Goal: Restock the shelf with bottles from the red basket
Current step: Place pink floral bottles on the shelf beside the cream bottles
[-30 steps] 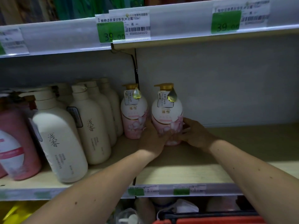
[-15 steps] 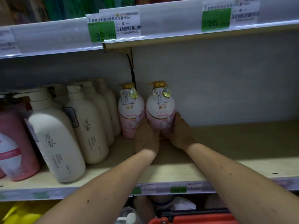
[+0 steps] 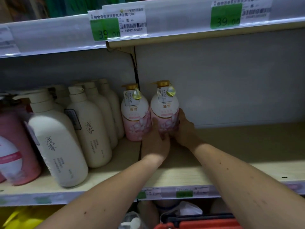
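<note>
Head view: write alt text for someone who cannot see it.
Both hands, left hand and right hand, grip a pink pump bottle upright on a wooden shelf, beside a matching bottle. Cream bottles stand left; a red basket sits below.

Back wall: I see a plain grey panel (image 3: pixel 231 80), dimly lit.
Above: white upper shelf edge (image 3: pixel 173 19) carrying green price tags (image 3: pixel 225 16).

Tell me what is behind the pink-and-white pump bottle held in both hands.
Behind the gold-capped pink-and-white pump bottle, gripped by the left hand and right hand, only the grey back panel shows. The bottle covers the patch directly behind it, so anything there cannot be seen.
</note>
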